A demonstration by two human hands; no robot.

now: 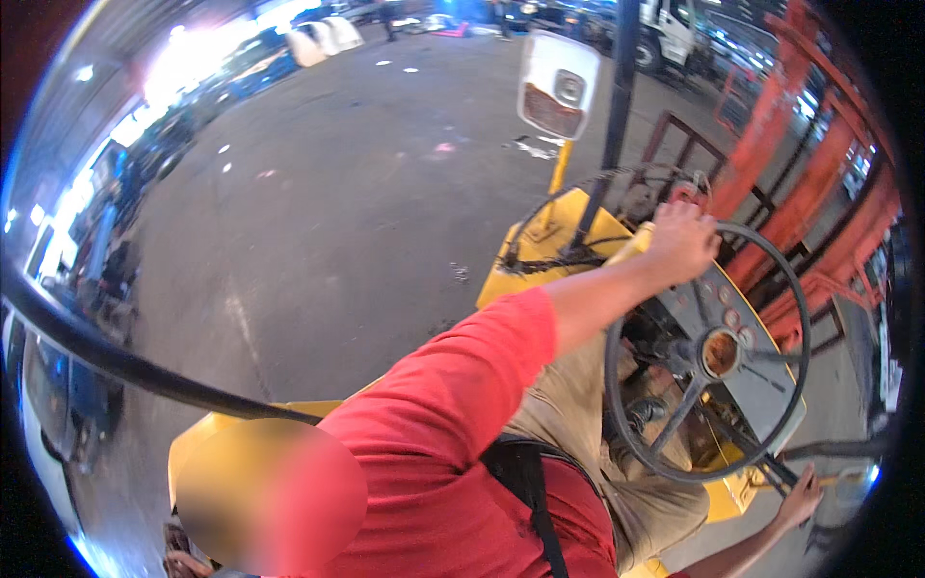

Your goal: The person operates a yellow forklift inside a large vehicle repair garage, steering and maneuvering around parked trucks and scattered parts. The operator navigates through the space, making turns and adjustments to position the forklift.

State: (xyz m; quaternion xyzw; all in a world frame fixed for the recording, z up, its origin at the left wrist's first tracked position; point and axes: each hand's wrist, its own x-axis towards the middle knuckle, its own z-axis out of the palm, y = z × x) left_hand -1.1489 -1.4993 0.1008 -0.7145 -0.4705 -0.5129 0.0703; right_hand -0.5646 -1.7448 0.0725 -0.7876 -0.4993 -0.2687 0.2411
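Wide floor (328, 183) lies open to the left; ahead, a black post (617, 106) and the red mast (768, 135) bar the way; the steering wheel (720, 354) leaves passable gaps between its spokes (679, 414), with the dashboard (715, 301) close behind.

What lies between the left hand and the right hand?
The head view shows the steering wheel between left hand and right hand, its brown hub near the middle, with the grey gauge panel beyond it.
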